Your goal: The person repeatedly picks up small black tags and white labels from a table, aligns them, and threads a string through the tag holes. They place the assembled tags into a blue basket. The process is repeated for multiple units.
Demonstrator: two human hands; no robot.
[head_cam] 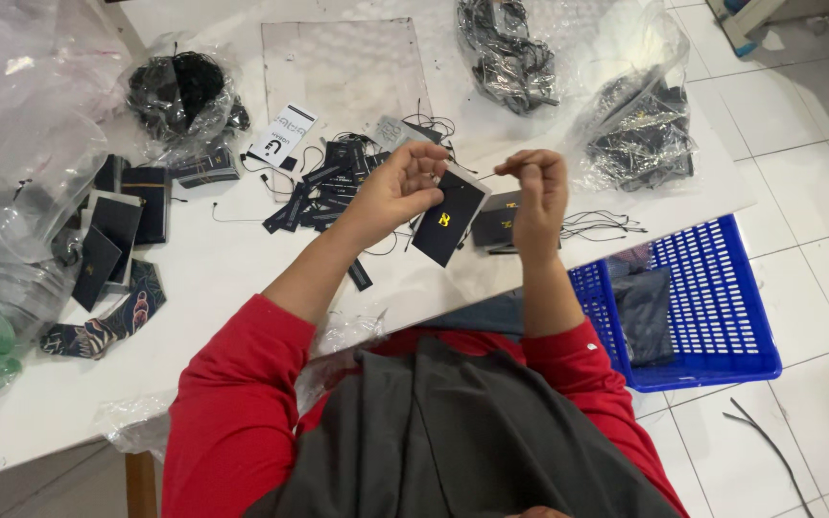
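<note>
I see my left hand (400, 187) pinching a black tag (448, 220) above the table (223, 278), long axis tilted, top toward upper right. My right hand (534, 187) fingers are closed, maybe on a thread; I cannot tell.

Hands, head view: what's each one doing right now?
Left hand: closed on a black card tag.
Right hand: fingers pinched shut; what they hold cannot be told.
</note>
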